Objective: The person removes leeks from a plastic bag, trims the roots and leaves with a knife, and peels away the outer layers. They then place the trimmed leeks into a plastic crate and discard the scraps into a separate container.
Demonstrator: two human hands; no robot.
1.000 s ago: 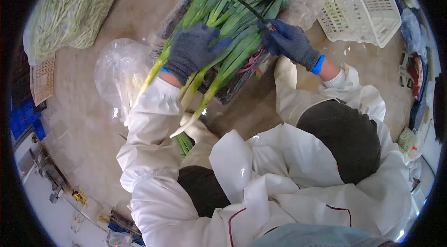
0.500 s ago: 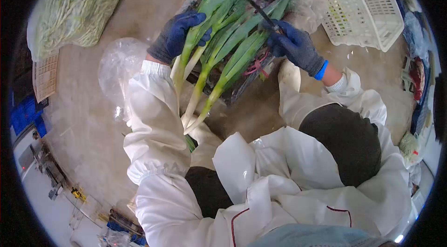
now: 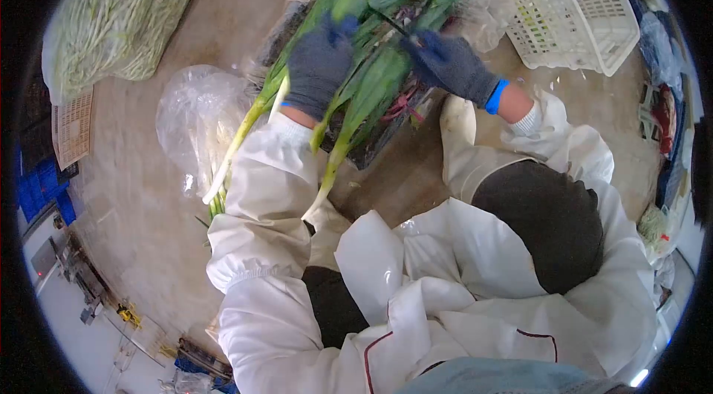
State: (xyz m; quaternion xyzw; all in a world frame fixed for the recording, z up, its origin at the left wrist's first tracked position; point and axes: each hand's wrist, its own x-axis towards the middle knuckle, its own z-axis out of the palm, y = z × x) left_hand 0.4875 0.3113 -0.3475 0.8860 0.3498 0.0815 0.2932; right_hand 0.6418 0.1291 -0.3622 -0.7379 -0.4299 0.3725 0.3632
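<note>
Leeks with green leaves and white stalks (image 3: 371, 97) lie across a dark crate (image 3: 364, 150) in front of me. My left hand (image 3: 319, 71), in a dark blue-grey glove, is over the leaves on the left; its fingers are blurred, and what they grip cannot be made out. A thin dark knife (image 3: 390, 23) points up and left from my right hand (image 3: 451, 67), whose gloved fingers are closed round its handle. The blade is over the leek leaves. Leek stalks stick out below and left of my left hand.
A clear plastic bag of long green vegetables (image 3: 126, 15) is at the upper left. Another clear bag (image 3: 200, 119) with white stalks lies left of the crate. A white perforated basket (image 3: 572, 15) stands at the upper right. My knees are below the crate.
My left hand has moved right and slightly down, over the leaves. Some stalks have shifted to the left. My right hand with the knife has moved slightly left.
</note>
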